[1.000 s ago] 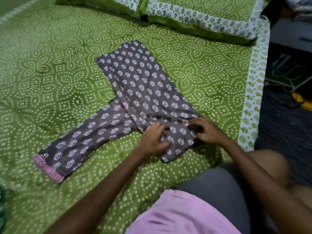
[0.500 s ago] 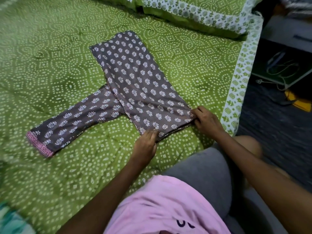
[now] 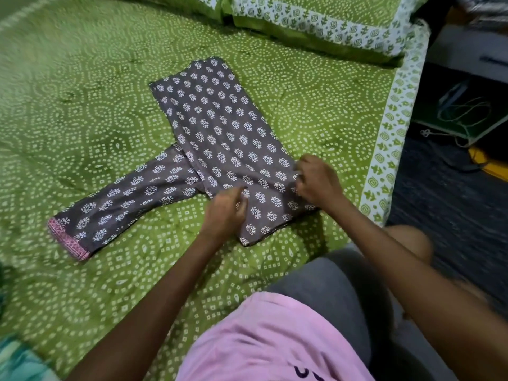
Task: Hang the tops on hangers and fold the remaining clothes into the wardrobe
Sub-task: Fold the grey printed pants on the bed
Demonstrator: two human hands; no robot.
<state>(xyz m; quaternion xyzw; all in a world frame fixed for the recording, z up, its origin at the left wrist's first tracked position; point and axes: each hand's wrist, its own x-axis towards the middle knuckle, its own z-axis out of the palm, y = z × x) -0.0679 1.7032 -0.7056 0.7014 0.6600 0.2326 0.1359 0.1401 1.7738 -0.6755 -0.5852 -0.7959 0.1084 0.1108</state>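
Lying flat on the green bedsheet (image 3: 90,111), the printed grey kurta (image 3: 220,138) looks thin, limp, light; left hand (image 3: 224,213) and right hand (image 3: 316,182) both pinch its near end, the sensible place to lift and fold.

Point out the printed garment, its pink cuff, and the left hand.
printed garment (image 3: 220,125): head view, middle of the folded body.
pink cuff (image 3: 67,240): head view, the sleeve's end.
left hand (image 3: 224,213): head view, back of the hand.
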